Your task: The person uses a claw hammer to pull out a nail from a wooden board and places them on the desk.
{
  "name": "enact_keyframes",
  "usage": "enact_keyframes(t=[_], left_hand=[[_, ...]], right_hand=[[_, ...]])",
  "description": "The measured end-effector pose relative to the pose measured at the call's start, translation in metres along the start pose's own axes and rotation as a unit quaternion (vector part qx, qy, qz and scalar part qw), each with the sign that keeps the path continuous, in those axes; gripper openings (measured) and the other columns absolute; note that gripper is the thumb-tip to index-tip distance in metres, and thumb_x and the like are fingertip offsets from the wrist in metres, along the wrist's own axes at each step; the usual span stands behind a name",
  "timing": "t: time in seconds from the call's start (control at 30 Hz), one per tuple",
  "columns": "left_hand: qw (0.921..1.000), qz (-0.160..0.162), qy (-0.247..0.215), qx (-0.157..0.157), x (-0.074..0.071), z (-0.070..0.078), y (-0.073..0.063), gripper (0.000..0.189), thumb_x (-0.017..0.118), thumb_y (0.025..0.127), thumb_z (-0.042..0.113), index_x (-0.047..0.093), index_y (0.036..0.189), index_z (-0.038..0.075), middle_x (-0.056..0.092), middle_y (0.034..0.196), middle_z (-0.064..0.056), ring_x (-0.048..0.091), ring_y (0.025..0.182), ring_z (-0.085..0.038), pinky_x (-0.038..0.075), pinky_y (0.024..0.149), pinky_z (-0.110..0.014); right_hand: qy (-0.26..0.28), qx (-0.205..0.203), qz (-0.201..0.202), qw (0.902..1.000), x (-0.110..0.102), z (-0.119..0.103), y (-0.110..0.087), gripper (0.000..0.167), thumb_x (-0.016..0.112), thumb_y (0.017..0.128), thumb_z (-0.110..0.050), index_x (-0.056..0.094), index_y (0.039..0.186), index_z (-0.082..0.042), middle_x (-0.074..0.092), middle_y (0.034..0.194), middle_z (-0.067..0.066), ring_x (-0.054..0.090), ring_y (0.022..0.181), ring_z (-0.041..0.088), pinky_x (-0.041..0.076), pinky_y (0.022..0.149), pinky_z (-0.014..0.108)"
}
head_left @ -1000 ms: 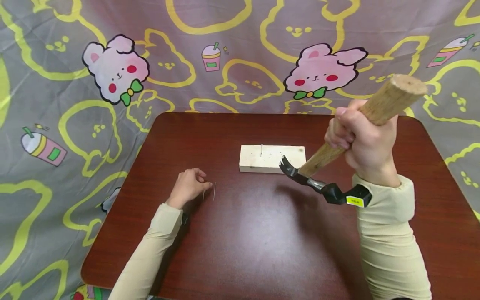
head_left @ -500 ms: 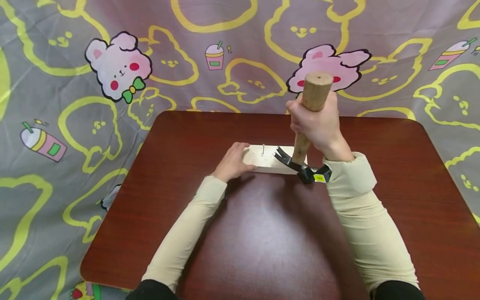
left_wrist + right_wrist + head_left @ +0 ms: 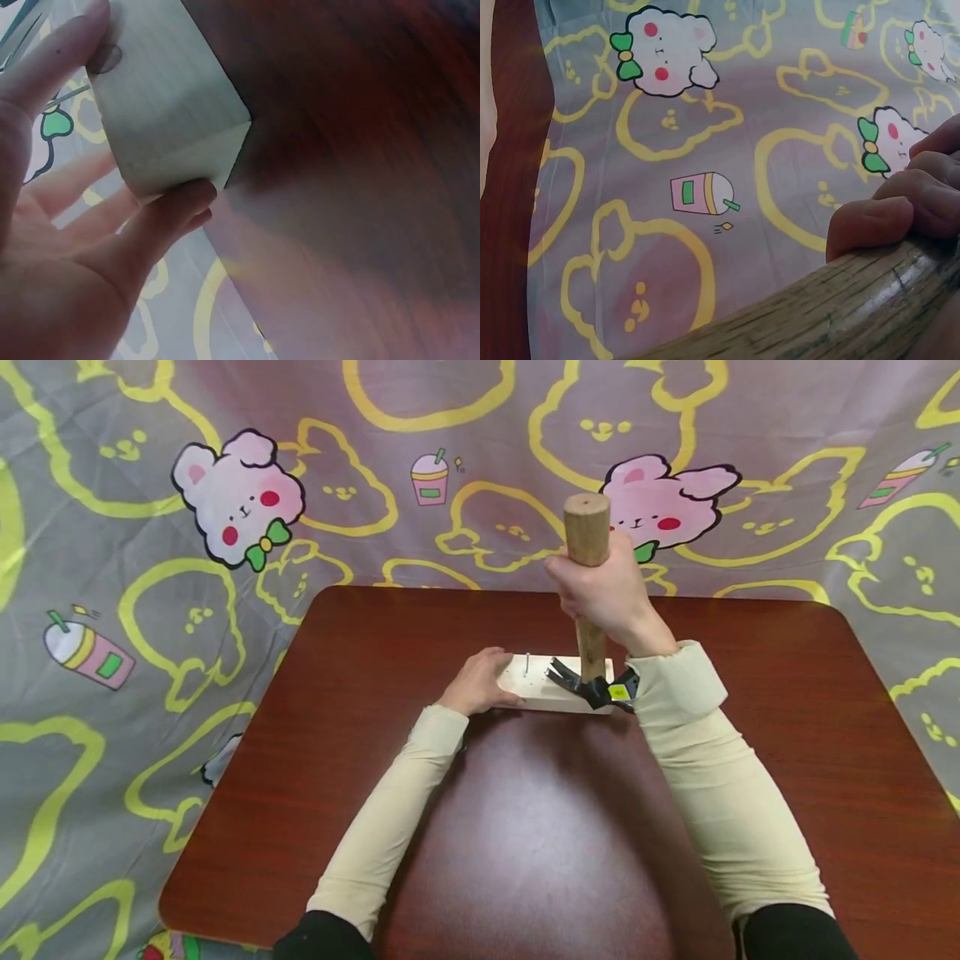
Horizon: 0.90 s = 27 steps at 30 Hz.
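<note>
A pale wooden block (image 3: pixel 547 697) lies across the back of the table with a nail (image 3: pixel 527 662) standing upright in its top. My left hand (image 3: pixel 478 682) grips the block's left end, thumb on the front side and fingers behind, as the left wrist view shows close up on the block (image 3: pixel 165 82). My right hand (image 3: pixel 609 587) holds a claw hammer (image 3: pixel 592 647) by its wooden handle, butt end up. The black head is low over the block's right half, claw pointing left toward the nail. In the right wrist view my fingers (image 3: pixel 877 225) curl round the handle (image 3: pixel 817 307).
A dark red-brown table (image 3: pixel 300 760) with rounded corners carries everything. Close behind it and along its left side hangs a patterned cloth (image 3: pixel 495 443) with cartoon rabbits and yellow outlines.
My left hand has moved right from beside thin nails on the table to the block's end. My right hand has brought the hammer left and turned it upright, its head now over the block.
</note>
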<state>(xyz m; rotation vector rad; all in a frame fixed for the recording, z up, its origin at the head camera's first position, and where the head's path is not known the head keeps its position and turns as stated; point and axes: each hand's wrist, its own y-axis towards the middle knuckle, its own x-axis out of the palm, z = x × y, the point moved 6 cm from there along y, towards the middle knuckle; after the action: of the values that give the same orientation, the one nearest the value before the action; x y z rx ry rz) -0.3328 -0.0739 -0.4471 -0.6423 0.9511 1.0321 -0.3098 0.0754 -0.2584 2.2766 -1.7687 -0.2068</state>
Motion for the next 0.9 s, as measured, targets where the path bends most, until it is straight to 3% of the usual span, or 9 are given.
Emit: enact_keyframes(t=[0.2,0.5,0.9], left_hand=[[0.9998,-0.006,-0.016,-0.002,0.004,0.002,0.000,0.082,0.088,0.067,0.033,0.054,0.137,0.004,0.051,0.143,-0.013,0.046,0.134,-0.032,0.035,0.114,-0.039],[0.9999,0.009,0.002,0.013,0.004,0.007,0.000,0.080,0.088,0.066,0.035,0.057,0.133,0.005,0.057,0.136,-0.008,0.054,0.125,-0.029,0.042,0.108,-0.036],[1.0000,0.001,-0.002,0.007,0.004,0.006,0.000,0.079,0.087,0.068,0.035,0.057,0.134,0.007,0.056,0.138,-0.006,0.055,0.124,-0.028,0.044,0.105,-0.036]], right_hand=[[-0.013,0.031,0.003,0.9994,0.004,0.004,0.009,0.021,0.055,0.080,0.000,0.048,0.061,-0.003,0.040,0.045,0.000,0.036,0.035,0.013,0.030,0.036,0.029],[-0.025,0.057,-0.003,0.9981,0.010,0.008,0.021,0.024,0.053,0.081,-0.003,0.044,0.059,-0.006,0.038,0.044,-0.001,0.036,0.036,0.012,0.030,0.036,0.028],[0.002,0.045,-0.008,0.9989,0.022,0.014,0.033,0.024,0.055,0.081,-0.002,0.046,0.059,-0.005,0.038,0.043,-0.001,0.036,0.034,0.012,0.030,0.035,0.027]])
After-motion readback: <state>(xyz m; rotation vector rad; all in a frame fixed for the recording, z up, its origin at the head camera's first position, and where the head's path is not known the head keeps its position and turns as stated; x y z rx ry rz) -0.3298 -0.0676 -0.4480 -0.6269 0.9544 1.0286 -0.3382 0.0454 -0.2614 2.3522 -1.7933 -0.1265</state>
